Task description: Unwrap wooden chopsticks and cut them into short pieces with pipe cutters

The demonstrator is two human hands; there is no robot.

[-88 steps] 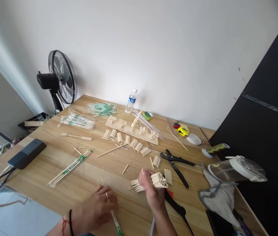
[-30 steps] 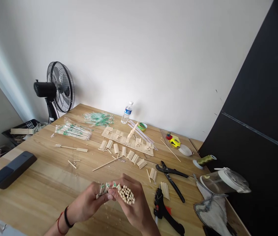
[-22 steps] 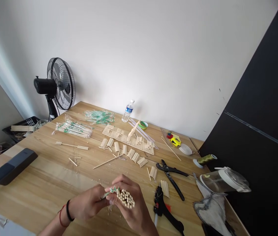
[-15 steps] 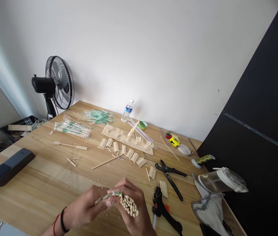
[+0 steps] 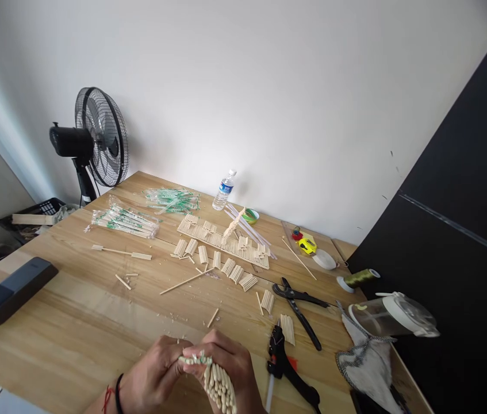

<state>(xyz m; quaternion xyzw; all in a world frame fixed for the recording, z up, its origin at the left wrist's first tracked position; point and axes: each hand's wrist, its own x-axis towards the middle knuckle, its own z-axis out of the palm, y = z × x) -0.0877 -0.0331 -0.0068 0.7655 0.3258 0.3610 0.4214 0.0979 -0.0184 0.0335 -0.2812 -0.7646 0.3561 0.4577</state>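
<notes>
Wooden tabletop spans my feed; over its near side my right hand clutches the stick bundle, long axis slanting toward me, ends foremost; my left hand pinches green-printed wrapping.

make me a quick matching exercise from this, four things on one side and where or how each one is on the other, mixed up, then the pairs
Things:
1. fan
2. bottle
3. glue gun
4. stick bundle

Place or state:
A. held in the right hand
B. lying on the table, to that hand's right
C. beside the table's far left corner
D. upright, with a blue label

Pairs: 1-C, 2-D, 3-B, 4-A
</notes>
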